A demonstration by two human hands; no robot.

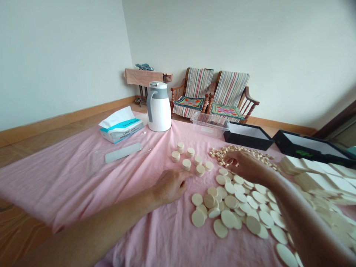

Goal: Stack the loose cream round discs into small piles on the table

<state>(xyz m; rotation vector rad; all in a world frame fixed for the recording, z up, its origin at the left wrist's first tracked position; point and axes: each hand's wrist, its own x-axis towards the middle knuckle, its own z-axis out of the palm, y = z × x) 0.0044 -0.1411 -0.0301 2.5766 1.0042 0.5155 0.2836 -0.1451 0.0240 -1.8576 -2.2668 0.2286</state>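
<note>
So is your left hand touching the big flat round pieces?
Apart. The head view shows pink cloth between the left hand and the nearest big flat disc.

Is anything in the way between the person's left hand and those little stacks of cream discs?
No, nothing visible. The left hand lies on the pink cloth, its fingertips just short of the nearest stacks of cream discs, with only cloth between them.

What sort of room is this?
Probably a domestic room rather than a workshop or factory: wooden armchairs with striped covers stand against the wall, and a white thermal jug and a tissue box sit on a pink cloth.
</note>
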